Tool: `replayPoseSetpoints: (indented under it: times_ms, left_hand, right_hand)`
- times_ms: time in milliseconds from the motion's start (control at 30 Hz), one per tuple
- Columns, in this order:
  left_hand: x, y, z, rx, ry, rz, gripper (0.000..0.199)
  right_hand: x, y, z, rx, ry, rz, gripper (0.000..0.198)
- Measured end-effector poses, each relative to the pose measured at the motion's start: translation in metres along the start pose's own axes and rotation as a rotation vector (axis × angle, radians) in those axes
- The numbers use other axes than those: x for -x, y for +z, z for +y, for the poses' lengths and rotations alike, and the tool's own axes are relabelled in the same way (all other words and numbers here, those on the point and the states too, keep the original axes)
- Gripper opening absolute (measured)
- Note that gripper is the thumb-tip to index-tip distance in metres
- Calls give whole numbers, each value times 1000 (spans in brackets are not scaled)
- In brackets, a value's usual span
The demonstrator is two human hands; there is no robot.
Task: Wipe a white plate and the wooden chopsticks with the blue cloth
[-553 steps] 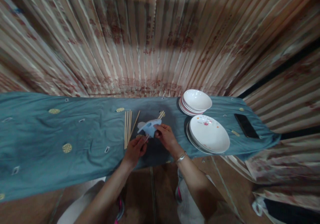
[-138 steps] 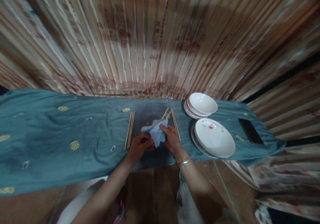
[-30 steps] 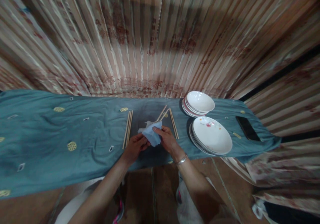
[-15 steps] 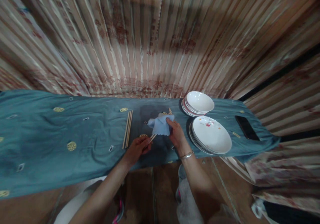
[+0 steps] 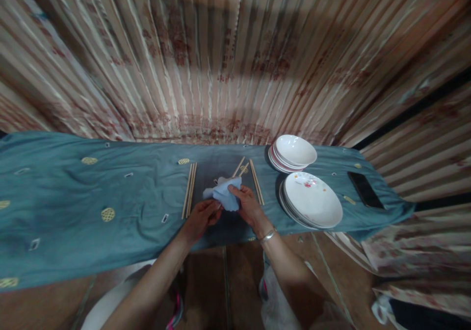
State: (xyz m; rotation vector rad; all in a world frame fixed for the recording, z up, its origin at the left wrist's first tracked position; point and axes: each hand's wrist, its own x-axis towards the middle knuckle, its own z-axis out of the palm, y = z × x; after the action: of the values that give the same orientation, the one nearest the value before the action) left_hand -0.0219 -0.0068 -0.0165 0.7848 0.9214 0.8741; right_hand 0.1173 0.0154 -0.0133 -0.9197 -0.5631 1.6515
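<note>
My left hand is closed in a pinch on the near ends of a pair of chopsticks. A light blue cloth is wrapped around their middle, and their far ends stick out beyond it, slightly apart. Gripping that cloth, my right hand has its thumb on top and sits close to my left fingers. Several loose chopsticks lie side by side to the left of my hands. To the right, more chopsticks rest on the tablecloth, close together.
A teal patterned tablecloth covers the long narrow table. At the right stand a stack of white bowls and, nearer, a stack of plates. A dark phone lies beyond them. A pleated curtain hangs behind the table.
My right hand and the cloth have slid down the chopsticks, leftward and nearer to my left hand. The far ends of the held chopsticks now show; the chopsticks lying at right are more exposed.
</note>
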Motion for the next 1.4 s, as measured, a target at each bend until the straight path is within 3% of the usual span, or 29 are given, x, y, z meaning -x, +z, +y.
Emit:
replayPoseSetpoints:
  times_ms: [133, 500, 767, 933, 1400]
  left_hand:
    - [0, -1, 1, -13, -5, 15, 32]
    - [4, 0, -4, -62, -47, -8, 40]
    - [1, 0, -9, -46, -87, 0, 43]
    - [1, 0, -8, -31, -59, 21, 39]
    - [-7, -6, -11, 7, 67, 49, 35]
  right_hand:
    - [0, 0, 1, 12, 19, -8, 25]
    - [-10, -19, -33, -52, -89, 137, 25]
    - [-10, -25, -40, -45, -103, 146, 23]
    - [-8, -18, -34, -68, -72, 150, 26]
    - [1, 3, 11, 32, -6, -7, 22]
